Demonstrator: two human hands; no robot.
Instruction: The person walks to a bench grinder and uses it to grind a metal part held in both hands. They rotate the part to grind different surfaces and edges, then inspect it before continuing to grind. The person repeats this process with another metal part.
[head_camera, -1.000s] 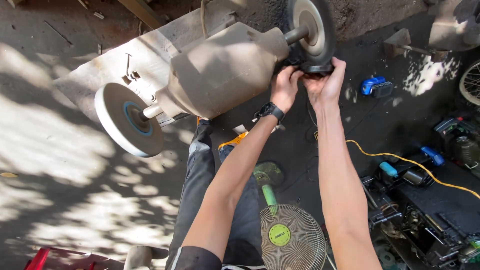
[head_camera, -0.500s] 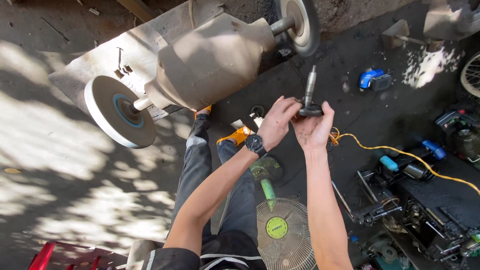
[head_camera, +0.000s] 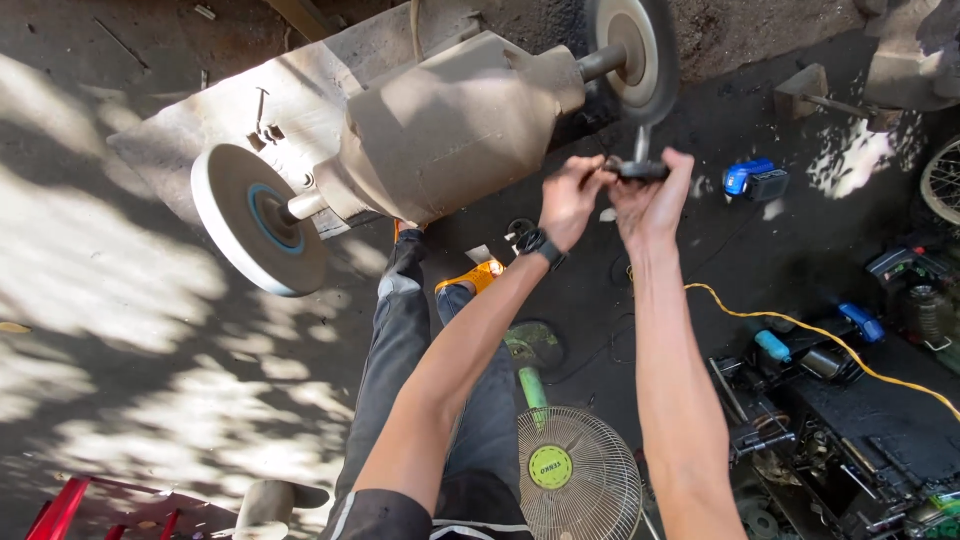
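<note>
I see both hands raised together near the top centre of the frame, just under the right grinding wheel (head_camera: 640, 50) of the bench grinder (head_camera: 450, 120). The left hand (head_camera: 570, 200) and right hand (head_camera: 655, 195) are both clamped on a small dark metal part (head_camera: 638, 168), whose thin shaft points up at the wheel's rim. A floor fan (head_camera: 578, 488) lies at bottom centre.

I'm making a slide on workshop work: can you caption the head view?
Both hands, left hand and right hand, hold a small metal part up to the bench grinder's right wheel.
</note>
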